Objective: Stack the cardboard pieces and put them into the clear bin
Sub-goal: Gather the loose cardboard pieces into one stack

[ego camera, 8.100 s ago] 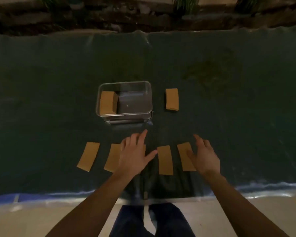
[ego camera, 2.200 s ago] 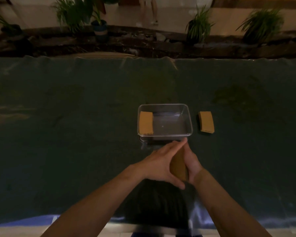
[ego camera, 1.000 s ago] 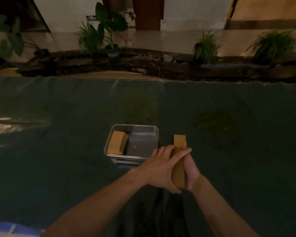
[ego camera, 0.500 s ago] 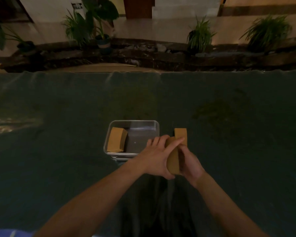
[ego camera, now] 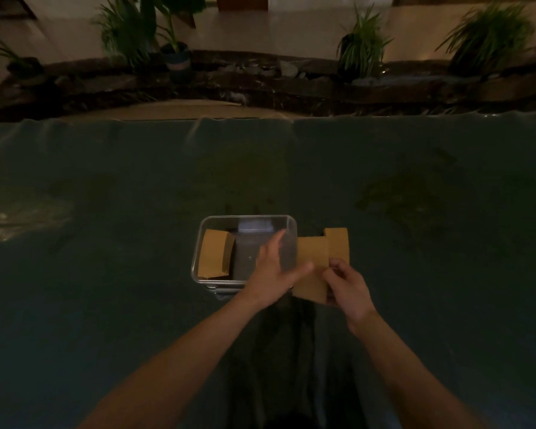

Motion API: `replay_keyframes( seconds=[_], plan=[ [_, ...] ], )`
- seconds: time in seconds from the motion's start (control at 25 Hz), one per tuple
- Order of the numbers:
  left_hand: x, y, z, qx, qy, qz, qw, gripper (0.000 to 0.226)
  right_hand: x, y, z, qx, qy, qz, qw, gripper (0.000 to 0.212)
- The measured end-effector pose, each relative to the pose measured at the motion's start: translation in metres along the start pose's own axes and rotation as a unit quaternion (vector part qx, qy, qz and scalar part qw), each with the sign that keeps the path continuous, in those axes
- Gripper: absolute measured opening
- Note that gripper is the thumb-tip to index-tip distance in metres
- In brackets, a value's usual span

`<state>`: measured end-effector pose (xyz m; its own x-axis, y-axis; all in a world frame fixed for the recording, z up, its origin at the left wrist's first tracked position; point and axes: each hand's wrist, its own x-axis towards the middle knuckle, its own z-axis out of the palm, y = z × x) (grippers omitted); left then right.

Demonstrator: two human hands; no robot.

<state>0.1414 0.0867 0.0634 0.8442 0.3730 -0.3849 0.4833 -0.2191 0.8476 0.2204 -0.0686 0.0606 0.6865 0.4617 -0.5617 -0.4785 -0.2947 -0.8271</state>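
A stack of brown cardboard pieces (ego camera: 312,267) is held just above the dark cloth, right of the clear bin (ego camera: 198,252). My right hand (ego camera: 347,286) pinches the stack's right edge. My left hand (ego camera: 273,270) lies against its left side, fingers spread over the bin's right half, thumb touching the stack. Inside the bin an earlier stack of cardboard (ego camera: 214,253) leans against the left wall. One more cardboard piece (ego camera: 339,244) lies flat on the cloth beyond the held stack, partly hidden by it.
The table is covered with a dark green cloth (ego camera: 106,274); its far edge runs across the upper part of the view. Beyond it are a stone ledge and several potted plants (ego camera: 361,48). The light is dim.
The loose pieces from the near cloth are now one stack in my hands. In the last second the stack turned flatter and my left hand's fingers spread out over the bin.
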Motion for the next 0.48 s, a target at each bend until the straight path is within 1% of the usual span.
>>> replay_keyframes(
  seconds=[0.04,0.08,0.12,0.16,0.28,0.4,0.48],
  plan=[
    [0.000,-0.002,-0.001,-0.086,0.009,-0.047,0.995,0.077,0.003,0.000,0.002,0.006,-0.001,0.000,1.000,0.016],
    [0.000,-0.003,-0.001,-0.129,0.001,-0.081,0.988,0.056,0.005,-0.001,0.004,0.006,-0.001,-0.001,1.000,0.015],
    [0.001,-0.005,0.000,-0.138,-0.010,-0.099,0.985,0.039,0.007,-0.001,0.006,0.004,0.000,-0.001,1.000,0.014],
    [0.003,-0.006,0.001,-0.137,-0.016,-0.105,0.985,0.029,0.010,-0.002,0.007,-0.001,0.002,0.000,1.000,0.013],
    [0.014,-0.007,0.006,-0.147,-0.009,-0.110,0.983,0.019,0.019,-0.001,0.006,-0.009,0.007,0.003,1.000,0.013],
    [0.033,-0.004,0.017,-0.144,0.000,-0.119,0.982,0.014,0.031,-0.002,-0.004,-0.013,0.044,-0.010,0.999,0.013],
    [0.054,-0.001,0.030,-0.128,0.015,-0.115,0.985,0.018,0.045,-0.004,-0.017,-0.030,0.077,-0.022,0.996,0.027]
  ],
)
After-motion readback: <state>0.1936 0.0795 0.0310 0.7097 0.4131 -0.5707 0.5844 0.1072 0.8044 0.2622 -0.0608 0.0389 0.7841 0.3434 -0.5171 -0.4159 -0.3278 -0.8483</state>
